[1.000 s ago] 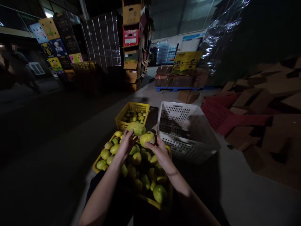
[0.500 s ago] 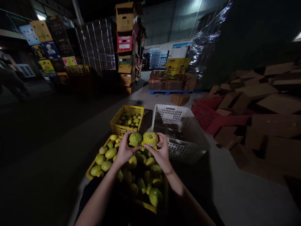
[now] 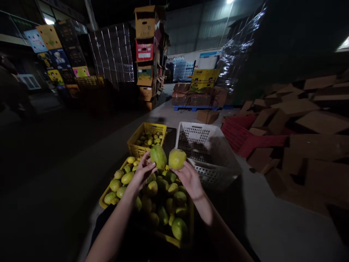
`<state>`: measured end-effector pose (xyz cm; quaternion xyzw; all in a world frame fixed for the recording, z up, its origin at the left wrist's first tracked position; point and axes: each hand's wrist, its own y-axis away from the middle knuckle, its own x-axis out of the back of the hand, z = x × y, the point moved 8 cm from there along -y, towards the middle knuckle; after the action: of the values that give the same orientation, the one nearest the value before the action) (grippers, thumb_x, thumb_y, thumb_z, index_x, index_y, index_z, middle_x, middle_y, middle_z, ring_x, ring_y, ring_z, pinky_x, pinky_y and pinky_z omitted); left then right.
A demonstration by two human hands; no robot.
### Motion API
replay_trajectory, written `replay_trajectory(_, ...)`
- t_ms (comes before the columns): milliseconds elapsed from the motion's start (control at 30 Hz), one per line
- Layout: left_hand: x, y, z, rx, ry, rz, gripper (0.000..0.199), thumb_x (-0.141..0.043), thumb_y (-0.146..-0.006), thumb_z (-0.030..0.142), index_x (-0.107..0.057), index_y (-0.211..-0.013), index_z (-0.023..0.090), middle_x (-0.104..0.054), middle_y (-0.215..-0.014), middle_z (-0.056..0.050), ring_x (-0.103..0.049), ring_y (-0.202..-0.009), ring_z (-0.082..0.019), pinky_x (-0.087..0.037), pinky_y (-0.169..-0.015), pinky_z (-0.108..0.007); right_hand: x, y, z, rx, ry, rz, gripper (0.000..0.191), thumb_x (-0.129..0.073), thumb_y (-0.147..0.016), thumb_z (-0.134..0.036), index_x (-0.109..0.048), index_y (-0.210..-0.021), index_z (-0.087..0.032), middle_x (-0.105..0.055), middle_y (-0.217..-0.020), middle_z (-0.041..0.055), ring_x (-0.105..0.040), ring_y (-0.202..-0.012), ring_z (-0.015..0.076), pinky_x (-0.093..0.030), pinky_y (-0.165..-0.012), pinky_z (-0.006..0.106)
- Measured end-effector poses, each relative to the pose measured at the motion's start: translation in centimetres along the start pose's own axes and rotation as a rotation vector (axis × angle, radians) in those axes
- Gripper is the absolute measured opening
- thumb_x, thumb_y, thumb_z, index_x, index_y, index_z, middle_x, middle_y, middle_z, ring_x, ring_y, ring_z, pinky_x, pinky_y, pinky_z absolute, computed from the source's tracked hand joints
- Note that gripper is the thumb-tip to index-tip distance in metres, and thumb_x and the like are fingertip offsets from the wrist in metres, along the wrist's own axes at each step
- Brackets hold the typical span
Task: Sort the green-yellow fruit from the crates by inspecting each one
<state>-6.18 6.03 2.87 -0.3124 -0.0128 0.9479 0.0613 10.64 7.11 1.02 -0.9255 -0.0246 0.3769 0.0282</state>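
Observation:
My left hand (image 3: 142, 171) holds a green fruit (image 3: 158, 157) with its long side upright. A yellower fruit (image 3: 177, 159) rests in the fingers of my right hand (image 3: 191, 179), a small gap away from the green one. Both are raised over a near yellow crate (image 3: 103, 198) filled with green and yellow fruits. Behind it stands a smaller-looking yellow crate (image 3: 133, 147) with more fruits inside. To the right of that is a white crate (image 3: 218, 174); its visible inside holds no fruit.
Red crates (image 3: 240, 136) and a heap of flattened cardboard (image 3: 319, 149) lie at the right. Farther back are a tall stack of boxes (image 3: 145, 51), a blue pallet (image 3: 195, 108) with cartons, and a dim figure at the far left.
Both fruits have been turned in my hands; the green one now shows its long side. My hands have moved slightly apart, the right one opening its grip more beneath its fruit.

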Motion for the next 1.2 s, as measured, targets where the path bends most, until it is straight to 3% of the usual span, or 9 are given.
replay_trajectory(100,-0.7,0.2,-0.5,0.115,0.149,-0.035,0.049,-0.07,-0.063,0.02,-0.06,-0.111,0.019,-0.069,-0.099,-0.005,-0.066,-0.085,-0.018,-0.054,-0.076,-0.027,-0.2,-0.2,0.8,-0.128,-0.044,-0.024,0.024,-0.066,-0.071,-0.038,-0.065,-0.091,-0.025,-0.072,-0.098,0.0015,-0.066,-0.093,0.0241,-0.055,-0.082,0.044)
replay_trajectory(200,-1.6,0.3,-1.4,0.246,0.26,-0.089,0.039,-0.062,-0.071,0.028,-0.061,-0.106,0.012,-0.069,-0.093,-0.01,-0.067,-0.087,-0.022,-0.055,-0.075,-0.033,-0.1,-0.2,1.3,-0.161,-0.039,0.005,0.025,-0.061,-0.074,-0.044,-0.065,-0.091,-0.025,-0.073,-0.095,0.0016,-0.067,-0.087,0.0234,-0.056,-0.075,0.042)
replay_trajectory(267,-1.5,0.3,-2.3,0.323,0.303,-0.05,0.035,-0.057,-0.077,0.034,-0.061,-0.101,0.009,-0.069,-0.087,-0.012,-0.068,-0.082,-0.023,-0.056,-0.07,-0.032,0.3,-0.2,1.7,-0.176,-0.042,0.046,0.027,-0.063,-0.073,-0.046,-0.065,-0.091,-0.025,-0.073,-0.089,0.0016,-0.067,-0.077,0.0217,-0.057,-0.066,0.038)
replay_trajectory(400,-0.3,0.1,-3.5,0.353,0.338,0.104,0.026,-0.056,-0.082,0.031,-0.062,-0.094,0.009,-0.068,-0.077,-0.007,-0.063,-0.058,-0.013,-0.053,-0.054,-0.022,0.5,0.2,2.6,-0.264,-0.065,0.109,0.028,-0.068,-0.07,-0.047,-0.067,-0.083,-0.022,-0.071,-0.07,0.0012,-0.062,-0.054,0.018,-0.048,-0.044,0.029)
replay_trajectory(600,-0.6,-0.1,-3.3,0.336,0.43,0.088,0.035,-0.053,-0.084,0.044,-0.062,-0.089,0.011,-0.066,-0.075,-0.008,-0.059,-0.054,-0.011,-0.052,-0.05,-0.022,0.9,0.3,3.4,-0.346,-0.176,0.228,0.019,-0.065,-0.075,-0.041,-0.064,-0.081,-0.023,-0.072,-0.075,-0.0002,-0.066,-0.068,0.0188,-0.052,-0.056,0.03)
replay_trajectory(767,0.5,-0.4,-3.8,0.385,0.409,0.212,0.028,-0.054,-0.087,0.035,-0.061,-0.098,0.01,-0.066,-0.075,-0.007,-0.064,-0.062,-0.014,-0.055,-0.057,-0.024,1.0,-0.7,3.9,-0.295,-0.026,0.08,0.031,-0.063,-0.074,-0.053,-0.064,-0.086,-0.025,-0.073,-0.082,0.0019,-0.067,-0.075,0.0226,-0.054,-0.071,0.042)
replay_trajectory(933,0.9,-0.6,-4.2,0.39,0.494,0.253,0.025,-0.045,-0.091,0.03,-0.061,-0.101,0.012,-0.068,-0.085,-0.008,-0.067,-0.074,-0.017,-0.058,-0.068,-0.031,1.3,-0.6,4.2,-0.336,0.03,0.076,0.042,-0.056,-0.075,-0.064,-0.065,-0.081,-0.023,-0.071,-0.074,0.0043,-0.067,-0.067,0.023,-0.054,-0.067,0.041)
replay_trajectory(1067,1.4,-0.6,-3.4,0.327,0.545,0.308,0.021,-0.06,-0.084,0.036,-0.061,-0.09,0.016,-0.066,-0.078,-0.003,-0.066,-0.073,-0.015,-0.058,-0.071,-0.029,1.3,-0.3,3.0,-0.271,0.038,0.106,0.03,-0.063,-0.074,-0.053,-0.064,-0.082,-0.024,-0.071,-0.074,0.0018,-0.065,-0.063,0.0208,-0.054,-0.06,0.037)
replay_trajectory(1200,1.2,-0.6,-3.6,0.372,0.515,0.271,0.024,-0.059,-0.083,0.036,-0.061,-0.094,0.015,-0.067,-0.078,-0.005,-0.065,-0.069,-0.014,-0.057,-0.064,-0.026,1.4,0.0,3.7,-0.364,0.077,0.079,0.036,-0.056,-0.076,-0.057,-0.065,-0.078,-0.022,-0.071,-0.068,0.0044,-0.066,-0.06,0.0224,-0.052,-0.056,0.037)
